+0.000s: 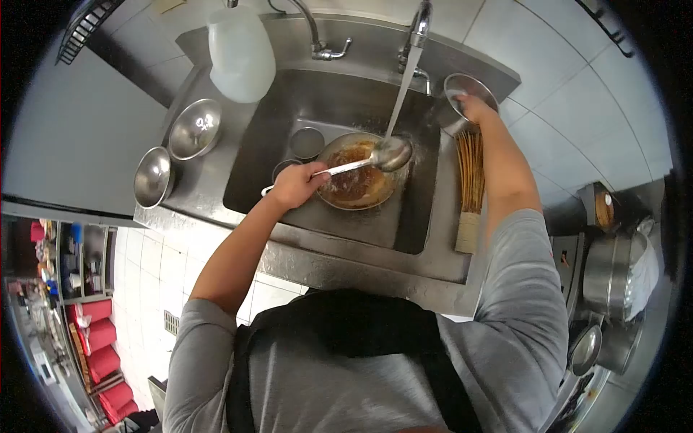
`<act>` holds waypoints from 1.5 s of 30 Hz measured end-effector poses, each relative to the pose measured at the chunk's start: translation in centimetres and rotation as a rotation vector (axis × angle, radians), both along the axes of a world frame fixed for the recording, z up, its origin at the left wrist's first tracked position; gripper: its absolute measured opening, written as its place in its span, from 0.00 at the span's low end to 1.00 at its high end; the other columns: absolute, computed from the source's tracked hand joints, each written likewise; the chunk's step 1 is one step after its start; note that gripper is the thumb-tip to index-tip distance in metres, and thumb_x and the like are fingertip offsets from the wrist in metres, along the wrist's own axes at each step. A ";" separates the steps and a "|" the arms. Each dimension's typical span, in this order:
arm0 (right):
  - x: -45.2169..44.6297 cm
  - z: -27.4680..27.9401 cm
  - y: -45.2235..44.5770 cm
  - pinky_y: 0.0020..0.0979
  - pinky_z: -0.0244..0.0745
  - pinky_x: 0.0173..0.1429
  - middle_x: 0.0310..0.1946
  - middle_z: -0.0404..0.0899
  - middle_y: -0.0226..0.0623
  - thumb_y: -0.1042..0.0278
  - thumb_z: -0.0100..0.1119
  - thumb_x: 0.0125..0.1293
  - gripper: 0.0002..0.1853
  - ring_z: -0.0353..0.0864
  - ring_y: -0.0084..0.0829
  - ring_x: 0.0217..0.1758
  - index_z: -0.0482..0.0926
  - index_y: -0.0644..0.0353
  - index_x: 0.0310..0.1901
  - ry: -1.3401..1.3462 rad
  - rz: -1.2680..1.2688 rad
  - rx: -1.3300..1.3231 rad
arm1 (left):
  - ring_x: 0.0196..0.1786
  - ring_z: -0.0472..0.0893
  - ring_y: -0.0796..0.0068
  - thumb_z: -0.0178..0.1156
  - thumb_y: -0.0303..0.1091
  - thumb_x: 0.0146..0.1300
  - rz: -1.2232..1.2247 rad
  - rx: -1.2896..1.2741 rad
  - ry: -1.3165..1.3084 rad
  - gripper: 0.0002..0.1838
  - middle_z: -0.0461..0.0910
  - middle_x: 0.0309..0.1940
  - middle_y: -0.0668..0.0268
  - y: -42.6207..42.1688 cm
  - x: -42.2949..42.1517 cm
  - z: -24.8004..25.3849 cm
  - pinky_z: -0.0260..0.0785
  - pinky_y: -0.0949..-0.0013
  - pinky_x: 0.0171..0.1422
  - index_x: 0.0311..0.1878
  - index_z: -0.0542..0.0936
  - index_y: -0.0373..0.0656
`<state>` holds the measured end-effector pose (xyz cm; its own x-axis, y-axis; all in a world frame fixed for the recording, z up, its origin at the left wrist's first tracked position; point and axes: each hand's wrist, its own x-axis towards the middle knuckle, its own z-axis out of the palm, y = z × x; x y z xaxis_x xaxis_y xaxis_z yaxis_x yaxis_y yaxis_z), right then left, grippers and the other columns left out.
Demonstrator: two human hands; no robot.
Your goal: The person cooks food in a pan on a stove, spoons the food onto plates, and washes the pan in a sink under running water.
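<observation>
My left hand (292, 185) is closed around the pale handle of a metal ladle (392, 154), held over the sink. Running water (401, 97) falls onto the ladle's bowl. Beneath it, a round metal pan (369, 204) with brown residue and liquid sits in the sink. At the right rear corner, my right hand (478, 110) reaches over the rim into a steel pot (473, 81). Its fingertips are partly hidden there, and whether they grip anything is unclear. A bamboo brush (469, 177) with a wrapped handle lies below that forearm on the counter.
The steel sink (328, 238) has two taps behind it, the right faucet (421, 25) running. Small round containers (307, 143) sit inside. Left are two steel bowls (195, 130) and a translucent plastic jug (242, 58). A large pot (608, 274) stands at right.
</observation>
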<state>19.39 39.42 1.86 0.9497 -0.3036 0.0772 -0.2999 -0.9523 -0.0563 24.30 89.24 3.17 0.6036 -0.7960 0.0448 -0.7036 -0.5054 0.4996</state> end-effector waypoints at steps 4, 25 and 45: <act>1.0 -1.2 0.1 0.41 0.67 0.58 0.49 0.71 0.55 0.62 0.53 0.54 0.21 0.72 0.50 0.54 0.74 0.63 0.49 -0.068 -0.243 -0.009 | 0.28 0.76 0.58 0.54 0.42 0.63 0.092 0.017 0.026 0.12 0.75 0.25 0.57 3.0 0.2 0.3 0.67 0.63 0.36 0.38 0.76 0.44; -8.1 -1.1 30.3 0.39 0.62 0.60 0.53 0.70 0.42 0.45 0.54 0.57 0.23 0.66 0.42 0.58 0.78 0.58 0.43 -0.213 0.308 0.354 | 0.34 0.80 0.54 0.50 0.51 0.61 -0.147 0.278 -0.377 0.15 0.80 0.28 0.56 -0.6 -3.4 2.4 0.71 0.54 0.38 0.39 0.79 0.53; -9.5 1.6 24.3 0.37 0.73 0.47 0.33 0.77 0.37 0.64 0.74 0.42 0.26 0.78 0.35 0.40 0.74 0.62 0.44 -0.699 -0.007 1.805 | 0.30 0.78 0.54 0.52 0.49 0.61 -0.166 -0.239 -0.461 0.14 0.78 0.25 0.60 1.5 0.0 1.9 0.68 0.56 0.33 0.34 0.74 0.49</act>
<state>9.84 63.73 3.47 0.8931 -0.4492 0.0235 0.2043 0.3586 -0.9109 24.33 90.79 5.03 0.3457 -0.8141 0.4667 -0.9375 -0.2789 0.2079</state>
